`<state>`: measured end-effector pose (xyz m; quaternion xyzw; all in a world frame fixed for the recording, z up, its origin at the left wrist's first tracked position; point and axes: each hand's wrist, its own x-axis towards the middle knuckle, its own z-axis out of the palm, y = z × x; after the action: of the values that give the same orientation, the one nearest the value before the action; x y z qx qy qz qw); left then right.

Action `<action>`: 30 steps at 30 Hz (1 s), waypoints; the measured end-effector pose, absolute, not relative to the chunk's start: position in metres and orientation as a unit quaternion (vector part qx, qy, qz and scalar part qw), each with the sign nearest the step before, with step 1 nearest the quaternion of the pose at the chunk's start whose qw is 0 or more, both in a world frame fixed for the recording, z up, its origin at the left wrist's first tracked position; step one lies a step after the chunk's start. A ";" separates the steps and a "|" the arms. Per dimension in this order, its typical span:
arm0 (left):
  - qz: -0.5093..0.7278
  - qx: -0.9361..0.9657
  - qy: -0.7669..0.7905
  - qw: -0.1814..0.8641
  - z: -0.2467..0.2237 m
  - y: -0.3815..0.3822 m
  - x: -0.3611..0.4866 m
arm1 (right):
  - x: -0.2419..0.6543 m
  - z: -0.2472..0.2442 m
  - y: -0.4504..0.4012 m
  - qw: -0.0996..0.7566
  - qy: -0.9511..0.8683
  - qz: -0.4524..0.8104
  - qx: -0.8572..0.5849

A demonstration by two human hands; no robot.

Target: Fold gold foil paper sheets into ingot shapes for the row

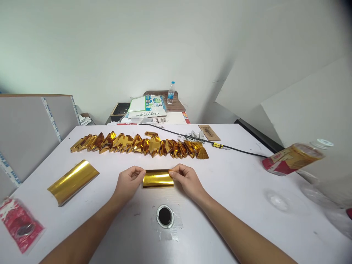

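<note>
A sheet of shiny gold foil paper [158, 179] lies curved on the white table in front of me. My left hand [129, 181] pinches its left edge between thumb and fingers. At the opposite end, my right hand [187, 179] grips the upper right corner, thumb on top. Behind both hands stretches a long row of folded gold foil pieces [132, 143], standing side by side. To the left rests a curved stack of gold foil sheets [73, 181], apart from my hands.
A round cable hole [165, 216] sits near me in the table. A black cable [178, 134] crosses the back, near a yellow-and-black cutter [218, 145] and a brown card [209, 132]. A large bottle [294, 158] stands right; a red packet [20, 223] lies left.
</note>
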<state>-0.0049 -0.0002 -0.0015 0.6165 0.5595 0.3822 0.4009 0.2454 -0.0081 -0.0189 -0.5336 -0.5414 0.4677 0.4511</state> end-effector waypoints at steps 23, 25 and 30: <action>0.211 0.922 0.313 0.080 -0.017 0.031 -0.004 | 0.218 -0.002 -0.008 0.209 -0.742 0.108 -0.628; 0.174 0.937 0.293 0.078 -0.011 0.027 -0.004 | 0.217 0.001 -0.010 0.196 -0.776 0.082 -0.594; 0.101 0.943 0.310 0.073 0.012 0.002 -0.005 | 0.225 -0.003 -0.017 0.201 -0.881 0.052 -0.425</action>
<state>-0.0050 0.0017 0.0118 0.9426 0.3096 0.1015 0.0733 0.2253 -0.0171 -0.0029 -0.4252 -0.8809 0.0524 0.2014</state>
